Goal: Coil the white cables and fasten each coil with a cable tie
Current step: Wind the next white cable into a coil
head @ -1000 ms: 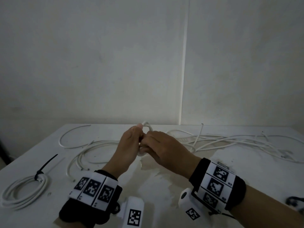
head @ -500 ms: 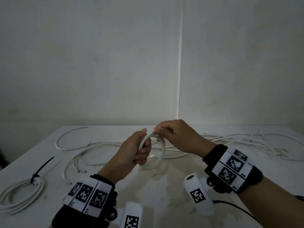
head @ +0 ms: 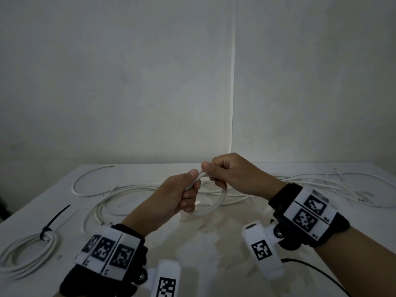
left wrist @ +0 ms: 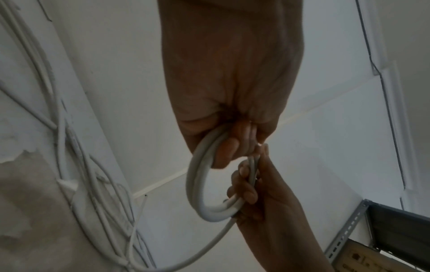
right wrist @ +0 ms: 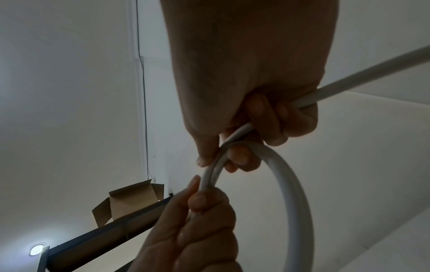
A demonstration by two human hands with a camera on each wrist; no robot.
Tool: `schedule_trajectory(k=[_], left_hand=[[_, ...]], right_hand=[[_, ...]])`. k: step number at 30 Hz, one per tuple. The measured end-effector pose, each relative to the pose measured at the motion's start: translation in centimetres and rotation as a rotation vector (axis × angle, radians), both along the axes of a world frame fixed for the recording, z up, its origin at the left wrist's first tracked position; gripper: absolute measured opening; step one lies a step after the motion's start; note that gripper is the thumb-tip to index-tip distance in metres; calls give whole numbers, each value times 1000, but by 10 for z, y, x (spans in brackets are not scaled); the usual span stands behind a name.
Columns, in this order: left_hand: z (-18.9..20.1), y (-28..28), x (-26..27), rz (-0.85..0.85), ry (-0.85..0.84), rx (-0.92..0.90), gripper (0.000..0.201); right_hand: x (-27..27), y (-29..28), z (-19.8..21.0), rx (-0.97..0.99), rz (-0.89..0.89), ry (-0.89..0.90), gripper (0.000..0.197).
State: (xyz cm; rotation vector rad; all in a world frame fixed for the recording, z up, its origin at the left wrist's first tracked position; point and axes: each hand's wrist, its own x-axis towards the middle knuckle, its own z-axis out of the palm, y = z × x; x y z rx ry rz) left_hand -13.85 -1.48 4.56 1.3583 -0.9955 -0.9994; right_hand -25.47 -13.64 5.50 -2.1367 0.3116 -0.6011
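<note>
A small coil of white cable hangs in the air above the middle of the table. My left hand grips the coil's left side, fingers curled round its turns. My right hand grips the cable at the coil's top, thumb and fingers wrapped round it. From that hand a free length of cable runs off to the right. A finished coil tied with a black cable tie lies at the table's left front.
Loose white cables sprawl over the back and right of the white table. More loops lie left of my hands. A black wire trails at the front right. A wall stands just behind the table.
My hands have come apart from a tight huddle. The right hand rose and laid another turn onto the coil, which now hangs open between both hands.
</note>
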Motion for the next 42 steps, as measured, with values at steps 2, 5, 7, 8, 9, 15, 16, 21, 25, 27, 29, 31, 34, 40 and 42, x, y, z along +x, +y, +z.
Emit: schedule_trajectory(k=[2,5,7,8,9,15,16,21,25,27,29,31,34,40,42], left_hand=[[-1,0,-3,28,1,-12,39],[-1,-2,-7,85,-11,-70,40],[1,-3,-5,129,30,-108,39],[1,-5,-4,151,61,-126,38],[1,-5,-1,172,94,-146,38],[5,-1,26,310,289,-288,37],[6,0,32,343,307,-315,37],[13,6,59,467,379,-409,36],[13,5,66,533,338,-425,35],[13,3,66,560,304,-427,34],[11,1,65,582,251,-413,34],[9,-2,61,601,198,-399,32],[8,-6,54,633,131,-381,32],[-6,-14,37,623,-121,-315,35],[-14,-14,28,548,-190,-305,34]], right_hand=[[0,1,-2,12,-6,-16,41],[-2,2,-1,-18,-22,-73,40],[-4,1,1,-34,-47,-107,39],[-6,0,0,-33,-58,-116,36],[-6,-2,-3,-41,-66,-123,32],[-4,-29,-33,-78,-174,-147,20],[-4,-32,-37,-67,-182,-145,20],[-1,-41,-56,-116,-273,-117,22],[4,-28,-66,-421,-201,119,22],[7,-16,-70,-672,-170,145,32],[9,-5,-73,-917,-195,-5,31],[13,3,-74,-1044,-201,-136,34],[19,16,-72,-1085,-199,-231,48],[26,38,-61,-1123,-215,-261,45],[30,41,-54,-1127,-197,-271,32]])
